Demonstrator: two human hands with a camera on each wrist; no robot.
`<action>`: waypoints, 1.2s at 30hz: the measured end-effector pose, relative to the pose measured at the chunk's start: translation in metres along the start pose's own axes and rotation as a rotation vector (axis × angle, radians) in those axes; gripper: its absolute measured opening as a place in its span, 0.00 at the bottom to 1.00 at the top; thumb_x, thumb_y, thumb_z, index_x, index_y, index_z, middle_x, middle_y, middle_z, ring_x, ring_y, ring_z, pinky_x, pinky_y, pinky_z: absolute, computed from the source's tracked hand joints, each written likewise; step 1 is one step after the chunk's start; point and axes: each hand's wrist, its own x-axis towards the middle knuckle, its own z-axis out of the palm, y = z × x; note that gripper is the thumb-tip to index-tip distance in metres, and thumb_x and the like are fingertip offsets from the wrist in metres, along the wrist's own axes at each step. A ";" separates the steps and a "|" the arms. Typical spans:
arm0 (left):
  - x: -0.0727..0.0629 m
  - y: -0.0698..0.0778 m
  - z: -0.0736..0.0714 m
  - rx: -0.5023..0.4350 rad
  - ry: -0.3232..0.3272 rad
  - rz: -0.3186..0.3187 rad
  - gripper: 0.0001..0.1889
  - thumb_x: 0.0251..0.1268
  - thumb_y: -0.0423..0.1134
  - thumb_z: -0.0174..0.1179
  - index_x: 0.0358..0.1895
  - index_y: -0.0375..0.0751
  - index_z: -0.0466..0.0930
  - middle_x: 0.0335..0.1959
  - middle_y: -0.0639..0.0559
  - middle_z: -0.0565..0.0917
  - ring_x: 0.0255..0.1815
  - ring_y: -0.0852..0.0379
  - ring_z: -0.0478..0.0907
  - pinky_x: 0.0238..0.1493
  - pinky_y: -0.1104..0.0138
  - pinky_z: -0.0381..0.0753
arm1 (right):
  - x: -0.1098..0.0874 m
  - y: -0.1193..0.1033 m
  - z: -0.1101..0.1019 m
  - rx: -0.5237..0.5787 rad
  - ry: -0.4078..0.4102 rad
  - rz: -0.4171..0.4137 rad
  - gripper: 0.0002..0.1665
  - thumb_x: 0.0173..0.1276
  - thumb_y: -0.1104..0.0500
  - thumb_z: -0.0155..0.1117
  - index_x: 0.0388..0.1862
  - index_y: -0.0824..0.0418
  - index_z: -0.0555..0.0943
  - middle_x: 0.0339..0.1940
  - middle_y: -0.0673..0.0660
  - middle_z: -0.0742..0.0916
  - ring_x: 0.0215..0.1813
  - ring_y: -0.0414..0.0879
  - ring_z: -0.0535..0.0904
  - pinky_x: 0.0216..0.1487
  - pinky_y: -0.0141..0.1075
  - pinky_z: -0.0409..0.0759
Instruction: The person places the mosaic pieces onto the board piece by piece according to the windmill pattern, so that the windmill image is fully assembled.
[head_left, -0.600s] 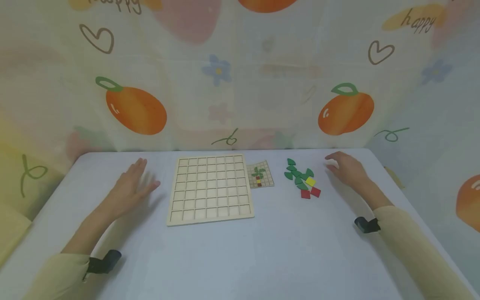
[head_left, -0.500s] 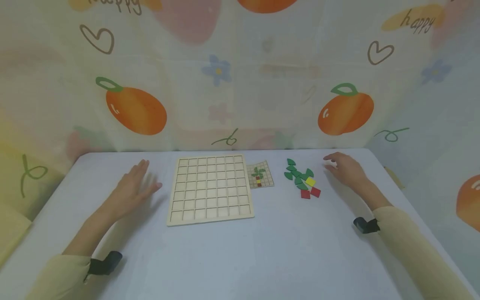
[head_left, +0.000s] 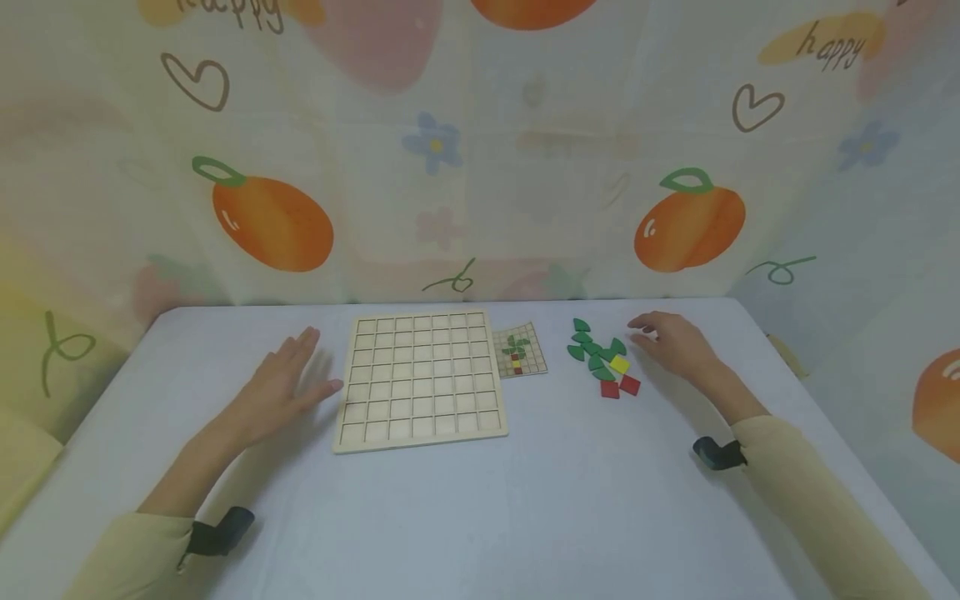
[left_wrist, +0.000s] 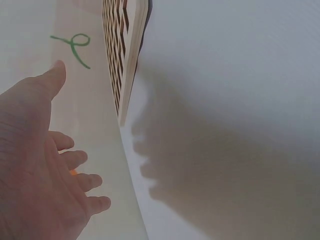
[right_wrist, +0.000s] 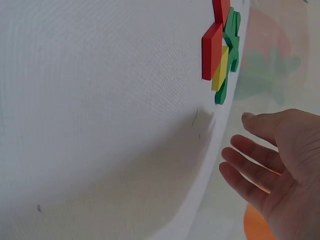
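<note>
A square wooden grid board (head_left: 422,443) lies on the table, left of the middle. Against its right edge is a small pattern card (head_left: 534,360) printed with a green, red and yellow figure. Farther right lie several green leaf-shaped pieces (head_left: 591,349), a yellow square tile (head_left: 619,364) and two red square tiles (head_left: 610,389). My left hand (head_left: 273,396) hovers beside the board's left edge, fingers extended and thumb apart, holding nothing. Just right of the green pieces hangs my right hand (head_left: 675,343), its fingers loosely bent and holding nothing; the right wrist view shows its palm (right_wrist: 295,170).
A white cloth covers the table (head_left: 480,517). Directly behind its back edge hangs a printed curtain (head_left: 480,192) with oranges and hearts. Dark wrist cameras sit on the left (head_left: 225,532) and right (head_left: 718,453) forearms.
Both hands have moved inward: the left one rightward, closer to the board, the right one leftward, closer to the green pieces. The board, card and pieces stay where they were.
</note>
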 end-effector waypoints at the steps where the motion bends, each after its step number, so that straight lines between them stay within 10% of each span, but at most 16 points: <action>1: 0.000 0.000 0.000 -0.002 0.000 0.002 0.49 0.69 0.59 0.56 0.77 0.28 0.41 0.77 0.29 0.47 0.75 0.25 0.42 0.72 0.37 0.41 | 0.000 0.000 0.000 0.005 -0.006 0.001 0.19 0.70 0.63 0.63 0.58 0.68 0.80 0.56 0.69 0.82 0.57 0.64 0.77 0.57 0.57 0.76; 36: -0.012 0.016 0.024 0.016 -0.128 0.001 0.52 0.63 0.65 0.58 0.77 0.31 0.46 0.78 0.32 0.49 0.76 0.27 0.40 0.71 0.36 0.39 | 0.003 0.006 0.018 0.090 -0.094 -0.026 0.25 0.70 0.60 0.63 0.65 0.62 0.76 0.60 0.67 0.81 0.57 0.64 0.79 0.54 0.54 0.80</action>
